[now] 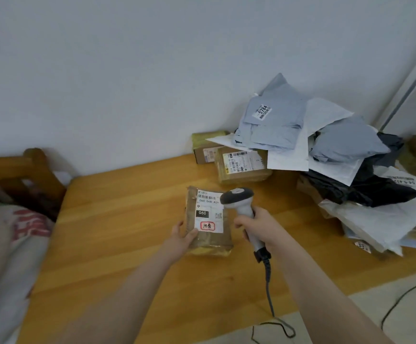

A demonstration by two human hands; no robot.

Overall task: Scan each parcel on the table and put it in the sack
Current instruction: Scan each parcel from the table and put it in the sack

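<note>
A small brown taped parcel [208,219] with a white label marked 060 lies near the middle of the wooden table [127,219]. My left hand [181,235] grips its lower left corner. My right hand [256,224] holds a grey and white handheld scanner [239,202] by the handle, its head just over the parcel's upper right edge, above the label. The grey woven sack [10,244] with red lettering lies at the left, beside the table.
A heap of parcels sits at the table's back right: two brown boxes [241,167], blue-grey mailers [274,120], white mailers [381,219] and a black bag [361,184]. The scanner's cable [267,281] trails off the table's front edge. A wooden chair back [28,167] stands far left.
</note>
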